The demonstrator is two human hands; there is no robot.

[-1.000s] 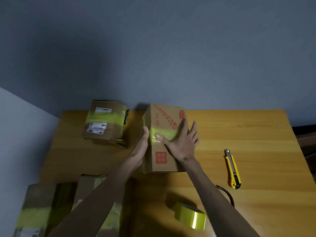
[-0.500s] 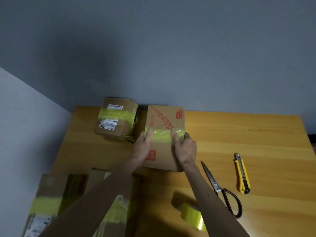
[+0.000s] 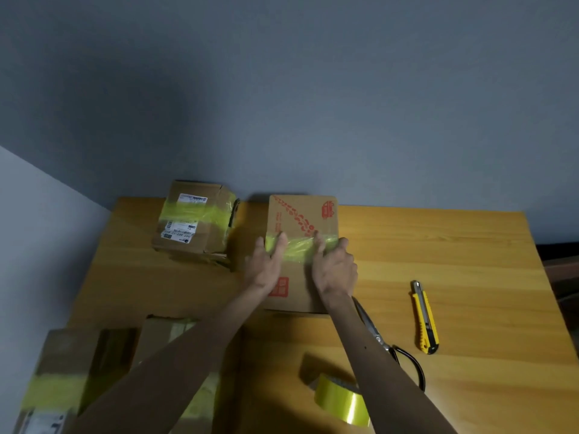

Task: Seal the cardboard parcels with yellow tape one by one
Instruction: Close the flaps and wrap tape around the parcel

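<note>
Head view: wooden table (image 3: pixel 445 245), grey wall (image 3: pixel 313 104) at 12 o'clock; left hand (image 3: pixel 264 266) flat on tape (image 3: pixel 297 249), right hand (image 3: pixel 333 269) gripping box (image 3: pixel 300 216) edge.

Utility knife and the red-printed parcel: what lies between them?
Scissors lie between the utility knife and the red-printed parcel, blades toward the parcel, partly under the forearm, in the head view.
</note>
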